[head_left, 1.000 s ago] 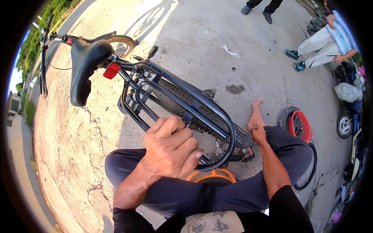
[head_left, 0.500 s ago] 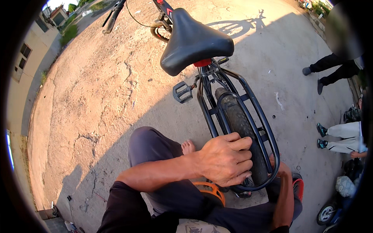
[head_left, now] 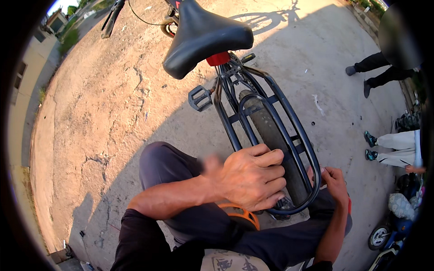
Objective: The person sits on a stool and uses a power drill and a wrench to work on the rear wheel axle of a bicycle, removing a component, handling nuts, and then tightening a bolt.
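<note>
My left hand (head_left: 253, 178) is closed over the black tubular rear rack (head_left: 271, 81) of a bicycle, at its near end, hiding part of the tube. Beneath the rack lies the knobbly rear tyre (head_left: 264, 122). My right hand (head_left: 330, 178) is at the outer right side of the rack's end, fingers curled; what they hold is hidden. The black saddle (head_left: 208, 34) is above the rack, with a red reflector (head_left: 218, 58) under it and a pedal (head_left: 200, 98) to the left. An orange round object (head_left: 235, 207) shows below my left hand, partly hidden by my legs.
One person's dark-trousered legs (head_left: 379, 63) stand at upper right; another person in light trousers (head_left: 393, 156) stands below them. A blue scooter (head_left: 398, 226) and bags (head_left: 400, 205) line the right edge. Sunlit cracked concrete (head_left: 90, 135) spreads left toward a pale building (head_left: 20, 113).
The view has swung, so the bicycle now points up the picture. My right hand has moved from beside my bare foot to the rack's side. My left hand stays on the rack.
</note>
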{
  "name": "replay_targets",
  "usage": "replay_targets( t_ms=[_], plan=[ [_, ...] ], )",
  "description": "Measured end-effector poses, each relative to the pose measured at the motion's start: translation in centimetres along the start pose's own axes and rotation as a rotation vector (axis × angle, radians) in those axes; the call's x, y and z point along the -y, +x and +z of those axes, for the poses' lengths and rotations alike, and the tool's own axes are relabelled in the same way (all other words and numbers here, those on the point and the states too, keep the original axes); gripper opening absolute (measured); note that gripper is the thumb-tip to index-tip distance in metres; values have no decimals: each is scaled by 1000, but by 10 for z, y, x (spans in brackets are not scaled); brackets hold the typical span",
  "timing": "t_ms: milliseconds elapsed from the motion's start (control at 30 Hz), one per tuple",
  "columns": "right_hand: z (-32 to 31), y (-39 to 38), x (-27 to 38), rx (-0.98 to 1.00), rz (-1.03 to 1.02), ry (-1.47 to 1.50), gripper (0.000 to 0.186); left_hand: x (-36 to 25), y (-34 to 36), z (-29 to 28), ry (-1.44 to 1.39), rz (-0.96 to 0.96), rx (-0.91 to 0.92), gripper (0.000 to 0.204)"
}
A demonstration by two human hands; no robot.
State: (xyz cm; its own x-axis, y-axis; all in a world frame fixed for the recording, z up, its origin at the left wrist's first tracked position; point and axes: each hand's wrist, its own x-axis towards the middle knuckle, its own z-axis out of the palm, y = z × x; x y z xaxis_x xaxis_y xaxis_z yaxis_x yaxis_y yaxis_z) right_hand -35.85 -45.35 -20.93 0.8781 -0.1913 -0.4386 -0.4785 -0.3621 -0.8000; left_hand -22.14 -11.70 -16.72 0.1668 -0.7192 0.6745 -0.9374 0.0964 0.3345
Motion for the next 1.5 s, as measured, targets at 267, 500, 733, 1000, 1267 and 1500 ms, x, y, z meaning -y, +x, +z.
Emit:
replay_targets(
  t_ms=[267,500,733,1000,1267,1500],
  plan=[
    [8,8,5,-12,-33,12,37,0,2,0,16,-1,0,23],
    [15,1,12,-36,-16,12,35,-3,7,-7,9,-5,110,27],
    [14,-1,5,-35,6,6,36,-1,11,-2,46,-6,60,25],
    [15,-6,3,1,37,-86,37,0,22,-1,57,-11,64,23],
    [18,-12,-3,-2,-7,-164,36,1,20,-2,89,-25,96,20],
    [20,-20,13,-7,-82,-307,36,3,24,-6,141,-6,149,24]
  ],
)
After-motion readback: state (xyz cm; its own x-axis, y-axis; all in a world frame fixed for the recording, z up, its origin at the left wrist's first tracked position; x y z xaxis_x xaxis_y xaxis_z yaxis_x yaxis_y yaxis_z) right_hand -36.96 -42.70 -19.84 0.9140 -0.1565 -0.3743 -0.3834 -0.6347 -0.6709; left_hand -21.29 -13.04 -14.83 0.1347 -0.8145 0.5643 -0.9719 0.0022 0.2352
